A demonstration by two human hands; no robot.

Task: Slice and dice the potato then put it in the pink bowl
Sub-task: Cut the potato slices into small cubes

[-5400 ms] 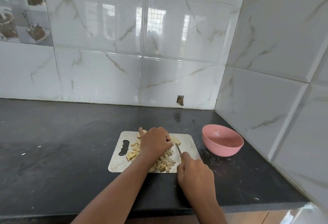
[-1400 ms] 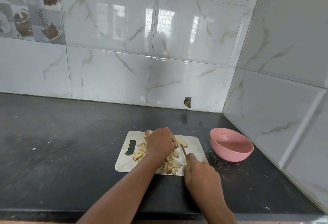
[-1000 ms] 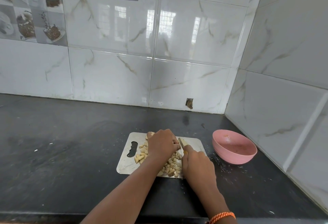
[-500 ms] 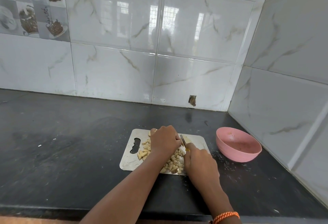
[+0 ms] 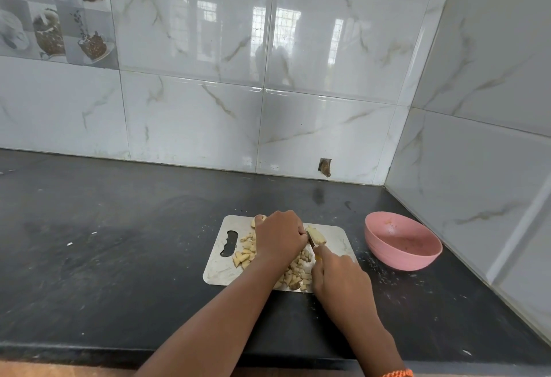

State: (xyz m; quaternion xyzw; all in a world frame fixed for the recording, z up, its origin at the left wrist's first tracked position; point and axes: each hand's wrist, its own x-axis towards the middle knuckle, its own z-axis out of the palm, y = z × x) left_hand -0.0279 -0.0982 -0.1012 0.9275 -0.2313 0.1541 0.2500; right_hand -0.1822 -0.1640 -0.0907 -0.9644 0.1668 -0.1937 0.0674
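A steel cutting board lies on the black counter with several pale potato cubes heaped on it. My left hand is curled over potato pieces in the middle of the board, pressing them down. My right hand grips a small knife with a yellow handle; its blade points away from me, beside my left fingers. A larger potato piece lies just right of the blade. The pink bowl stands to the right of the board and holds no potato.
White marble-look tiled walls close the counter at the back and on the right, forming a corner behind the bowl. The black counter stretches wide to the left. Its front edge runs under my forearms.
My right hand has drawn back toward me a little with the knife, baring the larger potato piece. My left hand stays on the pile. The view has tilted slightly.
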